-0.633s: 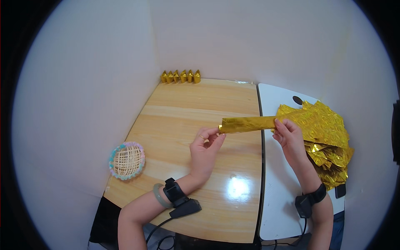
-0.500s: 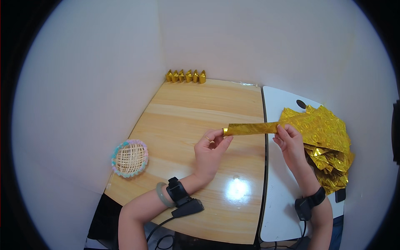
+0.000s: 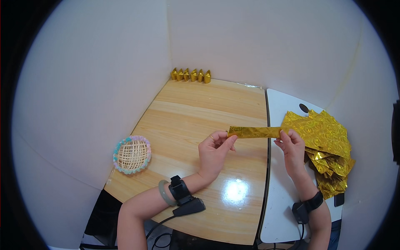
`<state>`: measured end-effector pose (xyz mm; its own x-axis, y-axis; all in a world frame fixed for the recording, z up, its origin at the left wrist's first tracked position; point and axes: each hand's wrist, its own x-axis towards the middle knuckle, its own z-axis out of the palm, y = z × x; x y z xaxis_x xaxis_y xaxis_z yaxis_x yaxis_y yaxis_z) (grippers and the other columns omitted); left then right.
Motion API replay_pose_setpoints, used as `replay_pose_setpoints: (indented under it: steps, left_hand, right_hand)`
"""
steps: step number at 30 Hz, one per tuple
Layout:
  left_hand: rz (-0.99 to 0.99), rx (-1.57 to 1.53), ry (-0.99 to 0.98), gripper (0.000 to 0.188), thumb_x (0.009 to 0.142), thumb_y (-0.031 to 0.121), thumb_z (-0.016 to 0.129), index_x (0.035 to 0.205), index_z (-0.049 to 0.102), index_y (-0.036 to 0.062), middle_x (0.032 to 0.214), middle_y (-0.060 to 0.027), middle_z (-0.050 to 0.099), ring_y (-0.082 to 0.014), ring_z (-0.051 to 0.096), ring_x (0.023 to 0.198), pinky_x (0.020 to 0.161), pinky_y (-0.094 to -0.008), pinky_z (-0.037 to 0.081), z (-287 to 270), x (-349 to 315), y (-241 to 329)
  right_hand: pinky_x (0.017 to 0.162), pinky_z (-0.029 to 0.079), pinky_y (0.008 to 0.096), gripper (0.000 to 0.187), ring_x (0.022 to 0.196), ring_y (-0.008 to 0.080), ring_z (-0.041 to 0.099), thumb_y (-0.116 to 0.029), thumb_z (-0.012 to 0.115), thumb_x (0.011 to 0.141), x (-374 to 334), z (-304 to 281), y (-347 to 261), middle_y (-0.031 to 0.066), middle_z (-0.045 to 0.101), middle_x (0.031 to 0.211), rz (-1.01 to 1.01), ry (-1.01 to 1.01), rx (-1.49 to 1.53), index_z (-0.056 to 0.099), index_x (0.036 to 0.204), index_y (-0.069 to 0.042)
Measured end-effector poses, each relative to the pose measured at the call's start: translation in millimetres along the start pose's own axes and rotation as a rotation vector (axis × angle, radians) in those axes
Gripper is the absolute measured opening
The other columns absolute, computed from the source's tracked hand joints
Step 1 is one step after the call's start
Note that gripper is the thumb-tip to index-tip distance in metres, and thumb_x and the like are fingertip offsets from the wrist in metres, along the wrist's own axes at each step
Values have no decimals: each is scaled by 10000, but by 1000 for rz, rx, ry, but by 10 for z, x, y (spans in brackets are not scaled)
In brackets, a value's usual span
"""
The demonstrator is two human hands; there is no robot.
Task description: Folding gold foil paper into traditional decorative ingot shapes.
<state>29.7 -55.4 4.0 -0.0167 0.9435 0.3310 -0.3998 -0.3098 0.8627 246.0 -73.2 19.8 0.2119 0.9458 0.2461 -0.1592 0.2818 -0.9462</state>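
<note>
A long, narrow strip of folded gold foil paper [image 3: 255,132] stretches level above the table between my hands. Its left end is pinched by my left hand [image 3: 214,152], thumb in front and fingers curled behind. At the other end, my right hand [image 3: 293,151] grips the strip between thumb and fingers. Just beyond my right hand lies a pile of patterned gold foil sheets [image 3: 323,131], spread in a loose heap on the white table.
A row of several small folded gold paper pieces [image 3: 193,75] stands at the far left by the wall. A shallow woven basket [image 3: 132,155] with a pastel rim sits on the left of the wooden table [image 3: 196,108]. The white table [image 3: 281,200] adjoins it on the right.
My left thumb has come down onto the strip's left end, where a small bright fold stuck out before. The whole view has shifted slightly.
</note>
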Motion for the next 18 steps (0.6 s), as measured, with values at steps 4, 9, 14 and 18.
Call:
replay_pose_setpoints:
  steps: [4,9,14,18]
  left_hand:
    - [-23,81,12,92,820,56,656,860,608,-11,725,-20,616,-42,551,615,566,-175,432,-8,-5,23]
    - [-161,8,-63,111,849,107,628,898,617,7,736,-46,643,-50,555,627,587,-186,451,-38,2,41]
    - [-302,-68,-64,107,868,151,598,883,608,45,765,-66,650,-91,584,655,608,-217,479,-15,17,74]
    - [-390,-104,-45,114,873,163,591,876,608,50,774,-65,645,-101,593,678,627,-236,504,-37,35,71]
  right_hand:
    - [738,499,238,149,744,57,553,-157,620,866,9,3,-19,-18,549,761,23,27,28,559,766,-64]
    - [751,497,237,149,765,63,551,-142,614,867,14,-5,-11,-10,542,793,-27,40,3,566,763,-48]
    - [730,486,221,139,776,68,529,-73,624,845,-29,30,-9,8,500,879,-120,61,-104,549,738,-29]
    - [738,435,210,138,838,76,469,-13,644,809,-59,14,11,18,440,922,-288,25,-224,527,739,-30]
